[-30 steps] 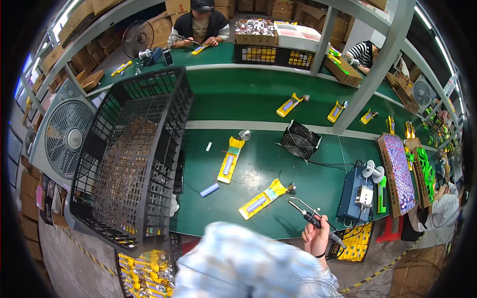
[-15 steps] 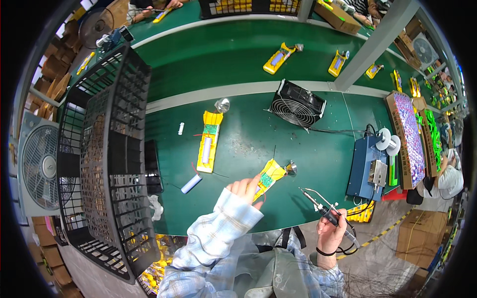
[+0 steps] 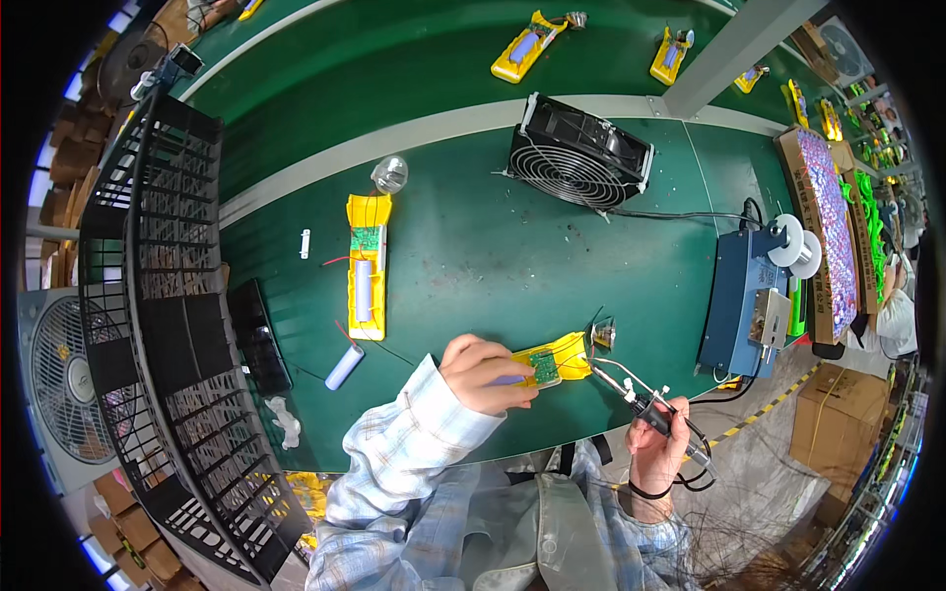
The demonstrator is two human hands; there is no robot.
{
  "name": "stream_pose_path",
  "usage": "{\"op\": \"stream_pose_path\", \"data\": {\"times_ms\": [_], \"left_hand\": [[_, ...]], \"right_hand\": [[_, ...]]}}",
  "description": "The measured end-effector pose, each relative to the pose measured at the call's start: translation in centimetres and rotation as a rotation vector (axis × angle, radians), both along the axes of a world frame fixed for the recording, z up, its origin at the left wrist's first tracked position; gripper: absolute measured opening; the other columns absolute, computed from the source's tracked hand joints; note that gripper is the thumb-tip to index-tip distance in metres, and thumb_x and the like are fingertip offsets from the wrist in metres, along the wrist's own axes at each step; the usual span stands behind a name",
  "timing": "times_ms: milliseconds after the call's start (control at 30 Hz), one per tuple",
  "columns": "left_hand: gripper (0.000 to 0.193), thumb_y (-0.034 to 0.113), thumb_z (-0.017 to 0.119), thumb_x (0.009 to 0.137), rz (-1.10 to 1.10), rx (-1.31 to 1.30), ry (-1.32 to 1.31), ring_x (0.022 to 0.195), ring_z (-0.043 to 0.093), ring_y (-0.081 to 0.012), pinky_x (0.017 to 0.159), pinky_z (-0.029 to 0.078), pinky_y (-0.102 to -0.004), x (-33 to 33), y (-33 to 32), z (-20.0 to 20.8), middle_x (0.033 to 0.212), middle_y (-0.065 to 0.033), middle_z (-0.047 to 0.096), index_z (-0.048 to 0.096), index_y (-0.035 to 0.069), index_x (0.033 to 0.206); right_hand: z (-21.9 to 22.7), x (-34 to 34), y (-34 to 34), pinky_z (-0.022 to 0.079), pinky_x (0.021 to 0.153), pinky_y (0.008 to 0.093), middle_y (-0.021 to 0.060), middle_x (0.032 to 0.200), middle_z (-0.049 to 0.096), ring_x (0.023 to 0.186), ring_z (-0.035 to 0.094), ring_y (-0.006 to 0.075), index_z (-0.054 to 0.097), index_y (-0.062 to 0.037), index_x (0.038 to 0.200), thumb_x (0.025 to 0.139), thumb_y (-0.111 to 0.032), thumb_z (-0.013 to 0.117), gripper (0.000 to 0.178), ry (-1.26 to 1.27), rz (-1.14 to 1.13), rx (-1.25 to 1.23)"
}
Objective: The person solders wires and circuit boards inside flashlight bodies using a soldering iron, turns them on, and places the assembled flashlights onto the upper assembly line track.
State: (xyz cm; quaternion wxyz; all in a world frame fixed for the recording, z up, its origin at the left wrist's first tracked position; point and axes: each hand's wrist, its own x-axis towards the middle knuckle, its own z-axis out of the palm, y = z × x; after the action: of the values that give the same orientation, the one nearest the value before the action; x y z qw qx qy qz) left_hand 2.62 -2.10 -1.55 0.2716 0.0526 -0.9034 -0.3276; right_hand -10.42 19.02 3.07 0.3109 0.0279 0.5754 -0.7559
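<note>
My left hand [image 3: 483,376] grips the near end of a yellow flashlight housing [image 3: 572,353], covering most of that end. A small green circuit board [image 3: 543,368] sits inside it, and a shiny reflector cup [image 3: 603,336] is at its far right end. My right hand [image 3: 657,445] holds a soldering iron [image 3: 647,412] with a thin metal wire-feed tube beside it. The tip is at the housing's right end, close to the reflector; whether it touches is too small to tell. Left of them lies another yellow housing [image 3: 368,327] with a battery cell, and a loose purple cell [image 3: 344,366] with wires.
A black fan [image 3: 581,158] stands at the back. The blue soldering station [image 3: 729,295] with solder spools [image 3: 808,254] is at right. A black crate [image 3: 182,295] borders the left, near a dark phone-like slab [image 3: 260,335]. More yellow housings [image 3: 522,49] lie beyond the grey rail.
My left hand has turned the yellow housing toward level, and its reflector end has come to the soldering tip. The whole view has shifted, with the far bench higher up.
</note>
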Motion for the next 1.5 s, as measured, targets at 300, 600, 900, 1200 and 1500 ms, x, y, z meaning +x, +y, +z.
{"op": "stream_pose_path", "data": {"times_ms": [300, 600, 900, 1200, 1500], "left_hand": [[0.020, 0.017, 0.077, 0.054, 0.190, 0.085, -0.091, 0.080, 0.056, -0.0127, 0.085, 0.030, -0.0366, -1.1, 1.3, 1.0, 0.072, 0.0062, 0.062, 0.065, 0.016, 0.070], [0.016, 0.015, 0.072, 0.058, 0.309, -0.064, -0.212, 0.079, 0.053, -0.0123, 0.085, 0.028, -0.0390, -1.4, 2.5, 2.0, 0.072, 0.0068, 0.056, 0.064, 0.018, 0.071], [0.014, 0.012, 0.066, 0.057, 0.389, -0.061, -0.293, 0.078, 0.055, -0.0108, 0.086, 0.026, -0.0387, -1.7, 2.9, 1.5, 0.075, 0.0075, 0.052, 0.057, 0.020, 0.063], [0.015, 0.011, 0.066, 0.055, 0.394, -0.040, -0.252, 0.074, 0.056, -0.0106, 0.086, 0.025, -0.0383, -1.7, 2.7, 1.4, 0.074, 0.0074, 0.052, 0.057, 0.020, 0.061], [0.009, 0.014, 0.065, 0.058, 0.380, -0.041, -0.312, 0.075, 0.054, -0.0089, 0.083, 0.026, -0.0386, -1.9, 2.5, 1.9, 0.075, 0.0076, 0.052, 0.057, 0.018, 0.060]], "right_hand": [[-0.4, -0.3, 0.0, 0.032, 0.037, 0.0216, 0.0075, 0.065, 0.048, 0.042, 0.040, 0.0123, 0.041, -0.0095, 0.088, 0.088, -0.035, 0.041, 0.026, -0.047, 0.014, -0.011], [-0.1, -0.7, -0.8, 0.032, 0.042, 0.0210, 0.0064, 0.063, 0.046, 0.046, 0.041, 0.0113, 0.040, -0.0055, 0.086, 0.085, -0.036, 0.046, 0.031, -0.046, 0.032, 0.058], [-1.7, -0.3, 0.0, 0.038, 0.052, 0.0217, 0.0082, 0.075, 0.047, 0.058, 0.045, 0.0112, 0.043, -0.0019, 0.084, 0.081, -0.032, 0.057, 0.034, 0.513, 0.243, 0.265], [-0.6, -0.1, 0.5, 0.039, 0.060, 0.0223, 0.0056, 0.079, 0.050, 0.067, 0.045, 0.0090, 0.042, -0.0039, 0.081, 0.074, -0.014, 0.069, 0.029, 0.211, 0.239, 0.199], [-0.8, 0.0, 0.1, 0.038, 0.064, 0.0231, 0.0052, 0.080, 0.050, 0.070, 0.044, 0.0104, 0.042, -0.0044, 0.078, 0.076, -0.013, 0.066, 0.026, 0.229, 0.303, 0.232]]}}
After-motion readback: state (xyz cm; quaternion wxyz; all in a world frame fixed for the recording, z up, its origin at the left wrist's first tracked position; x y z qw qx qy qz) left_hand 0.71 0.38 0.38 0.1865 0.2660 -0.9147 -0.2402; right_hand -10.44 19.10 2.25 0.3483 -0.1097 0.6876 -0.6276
